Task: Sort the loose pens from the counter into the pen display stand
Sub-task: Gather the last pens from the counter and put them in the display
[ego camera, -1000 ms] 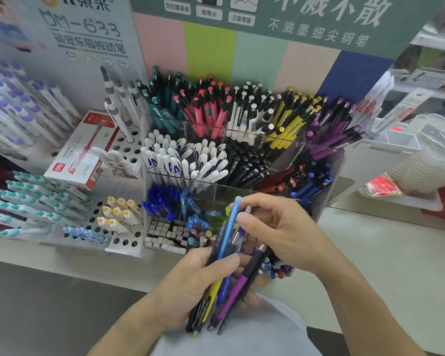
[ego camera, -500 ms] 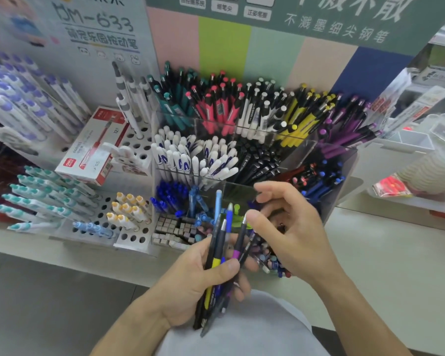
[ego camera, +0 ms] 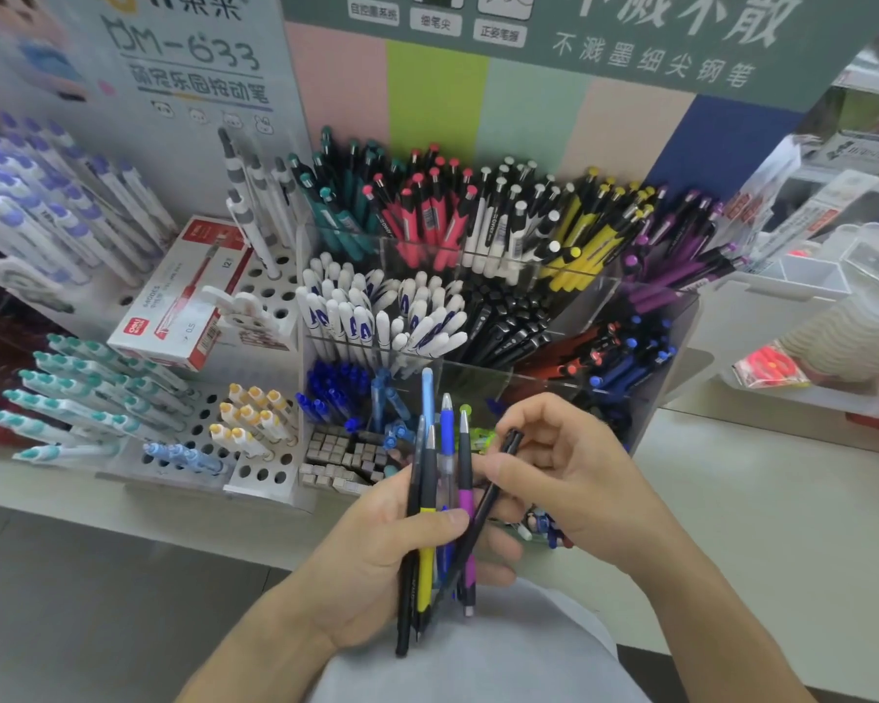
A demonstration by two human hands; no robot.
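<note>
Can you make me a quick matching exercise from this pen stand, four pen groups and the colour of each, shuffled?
Things:
1. back-row pens at far left
2. back-row pens at far right
3. pen the right hand pinches
4. pens in the front-left compartment

Colours:
A. black
B. blue
C. teal
D. purple

Pairs: 1-C, 2-D, 3-A, 4-B

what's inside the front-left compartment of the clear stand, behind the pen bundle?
Blue pens stand in that compartment of the clear stand. The bundle of pens held by the left hand covers its right part, so anything there is hidden.
</note>
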